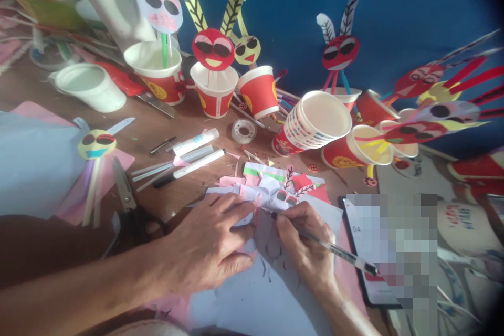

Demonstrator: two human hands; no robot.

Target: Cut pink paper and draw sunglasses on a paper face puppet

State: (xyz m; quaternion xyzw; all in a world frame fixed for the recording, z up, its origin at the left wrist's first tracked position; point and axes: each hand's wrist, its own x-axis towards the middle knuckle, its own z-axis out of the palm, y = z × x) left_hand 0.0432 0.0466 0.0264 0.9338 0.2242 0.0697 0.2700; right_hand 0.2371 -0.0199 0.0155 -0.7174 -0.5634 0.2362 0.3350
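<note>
Pale paper [240,304] lies on the desk [153,127] below both hands, with pink paper showing past its edges. The left hand [220,239] is laid palm down over its upper part, fingers loosely spread. The right hand [307,239] pinches a pen [334,252], its tip close to the left fingertips.

Room to work is tight. Black-handled scissors [125,191] lie just beside the left wrist, and a phone [359,236] crowds the right, the pen's rear end overlapping it in view. Paper scraps [271,172] are heaped at the sheet's far edge. Beyond them sit a white marker [200,164], a tape roll [243,132] and a slanting stack of cups [289,136]. A yellow-faced paper figure [96,143] lies left of the scissors; a red-faced figure [212,50] stands in a cup [214,94] near the blue wall [283,0].
</note>
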